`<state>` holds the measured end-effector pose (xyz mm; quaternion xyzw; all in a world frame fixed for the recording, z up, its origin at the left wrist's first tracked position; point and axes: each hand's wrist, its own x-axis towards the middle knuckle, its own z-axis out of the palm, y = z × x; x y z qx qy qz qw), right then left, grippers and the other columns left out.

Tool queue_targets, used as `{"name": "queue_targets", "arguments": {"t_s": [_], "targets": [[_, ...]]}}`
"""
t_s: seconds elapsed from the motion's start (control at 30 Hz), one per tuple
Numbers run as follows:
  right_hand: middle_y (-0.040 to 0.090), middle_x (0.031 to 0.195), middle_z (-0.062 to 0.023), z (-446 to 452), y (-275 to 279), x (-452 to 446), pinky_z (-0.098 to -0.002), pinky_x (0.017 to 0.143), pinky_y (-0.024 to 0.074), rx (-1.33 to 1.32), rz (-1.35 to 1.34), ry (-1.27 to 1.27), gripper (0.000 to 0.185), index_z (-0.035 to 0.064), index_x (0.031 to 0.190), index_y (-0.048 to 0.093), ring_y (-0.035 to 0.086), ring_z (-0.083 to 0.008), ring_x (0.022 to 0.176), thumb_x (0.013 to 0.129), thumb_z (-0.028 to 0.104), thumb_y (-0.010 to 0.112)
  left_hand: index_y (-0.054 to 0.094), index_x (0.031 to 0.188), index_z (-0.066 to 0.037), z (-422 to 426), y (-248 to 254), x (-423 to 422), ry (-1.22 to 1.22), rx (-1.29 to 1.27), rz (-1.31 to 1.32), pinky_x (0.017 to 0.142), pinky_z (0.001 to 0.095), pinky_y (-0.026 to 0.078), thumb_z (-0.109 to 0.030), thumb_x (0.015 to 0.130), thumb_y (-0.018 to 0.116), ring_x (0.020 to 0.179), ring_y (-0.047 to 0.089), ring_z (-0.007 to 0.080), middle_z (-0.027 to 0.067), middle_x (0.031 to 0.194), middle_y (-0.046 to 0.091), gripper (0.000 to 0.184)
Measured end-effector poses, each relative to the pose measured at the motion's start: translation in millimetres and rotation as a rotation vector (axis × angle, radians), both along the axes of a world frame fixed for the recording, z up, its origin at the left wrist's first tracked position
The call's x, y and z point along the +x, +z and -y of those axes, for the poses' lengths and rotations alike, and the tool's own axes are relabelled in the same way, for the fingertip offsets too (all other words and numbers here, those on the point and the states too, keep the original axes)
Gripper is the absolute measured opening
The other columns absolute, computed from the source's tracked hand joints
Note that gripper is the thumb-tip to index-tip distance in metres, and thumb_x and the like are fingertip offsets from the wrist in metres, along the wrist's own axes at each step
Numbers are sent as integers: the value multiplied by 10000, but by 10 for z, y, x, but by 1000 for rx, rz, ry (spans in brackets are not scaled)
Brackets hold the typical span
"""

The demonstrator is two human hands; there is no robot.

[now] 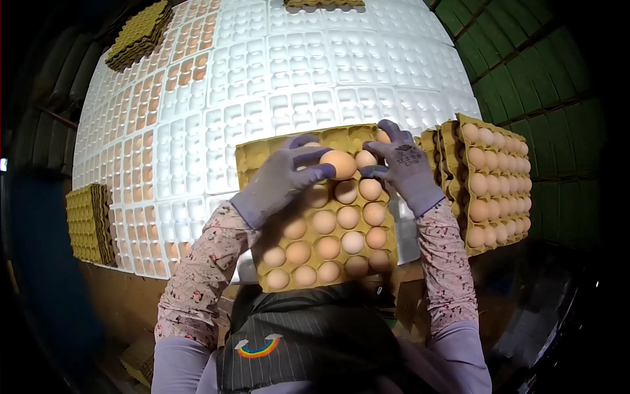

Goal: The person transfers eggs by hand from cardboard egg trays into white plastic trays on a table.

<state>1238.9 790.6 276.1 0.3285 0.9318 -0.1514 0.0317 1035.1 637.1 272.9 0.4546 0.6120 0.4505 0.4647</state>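
Note:
A yellowish pulp tray (pixel 252 157) lies in front of me, its lower rows filled with brown and pale eggs (pixel 329 247). Over its upper part, my left hand (pixel 282 172), in a grey-purple glove, has its fingers closed on a brown egg (pixel 339 165). Another egg shows partly behind those fingers. Beside it my right hand (pixel 405 161), gloved the same way, curls its fingers round an egg (pixel 384 136) near the tray's upper right corner. A paler egg (pixel 365 159) sits between the two hands, close to the right fingertips.
White moulded trays (pixel 243 85) cover the table, some holding eggs on the left. Stacked pulp trays stand at the left edge (pixel 88 223), upper left (pixel 139 34) and top (pixel 324 4). Tilted egg-filled trays (pixel 497 184) stand at right. Green stacks (pixel 531 72) lie beyond.

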Motion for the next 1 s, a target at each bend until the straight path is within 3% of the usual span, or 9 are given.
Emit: {"name": "queue_targets", "arguments": {"t_s": [0.1,0.2,0.37,0.5,0.6,0.67,0.77,0.87,1.0], "targets": [[502,1339,-119,58,-93,83,-389,813,567,-221,-313,-167,415,108,1162,688,655,-294,932,851,376,746,655,1191,16,566,24,-292,-32,-150,451,876,305,528,-548,1012,534,1049,626,169,90,1223,642,604],[649,969,-44,320,23,-68,-290,678,558,-1242,-680,-538,612,-14,1203,634,659,-166,870,1029,555,490,593,1304,-11,1075,-155,-395,63,-114,701,892,304,540,-569,1018,502,1014,647,141,92,1188,674,633],[708,1087,-77,1288,128,-764,-284,878,522,-1463,-675,-470,697,9,1252,617,650,-155,951,1062,605,308,624,1288,-18,2010,-176,-744,-105,-186,407,876,297,538,-449,984,628,1007,663,158,88,1205,691,528],[701,1062,-62,2086,243,-1331,-268,680,523,-1372,-510,-499,682,32,1268,627,639,-126,859,1060,603,319,625,1323,-36,2876,-372,-1075,-150,-313,524,962,330,498,-309,904,739,1212,566,186,78,1360,589,513],[699,1020,-64,2666,83,-1782,-292,771,535,-1353,-366,-378,472,22,1253,652,644,-147,868,983,408,613,649,1288,-49,3650,-895,-1267,-133,-173,293,973,355,506,-279,839,782,1207,582,252,110,1330,594,522],[681,1093,-125,3022,-490,-1949,-349,811,537,-826,-429,-11,488,103,1236,700,668,-223,968,832,364,780,663,1257,-60,3979,-982,-1479,71,-265,-159,997,381,500,-267,828,770,1212,581,318,165,1325,576,488],[594,1263,-171,3305,-558,-2360,-462,890,521,-34,-270,373,201,84,1043,715,555,-373,1196,904,224,674,662,1245,-81,3914,-833,-1822,430,-374,-412,980,412,506,-260,857,745,1195,586,345,198,1368,540,435],[547,1318,-173,3382,-958,-2512,-493,934,506,-49,-159,240,171,93,1065,669,516,-418,1225,916,158,618,656,1269,-125,3678,-1082,-2006,343,-314,-977,938,429,518,-270,879,728,1125,601,373,221,1388,504,422],[492,1358,-176,3510,-1174,-2674,-429,877,543,-46,-44,265,323,142,1250,608,606,-326,1081,930,186,591,635,1307,-177,3375,-1232,-2265,302,-122,-946,885,440,531,-281,910,693,1037,627,350,176,1318,538,414]]}}
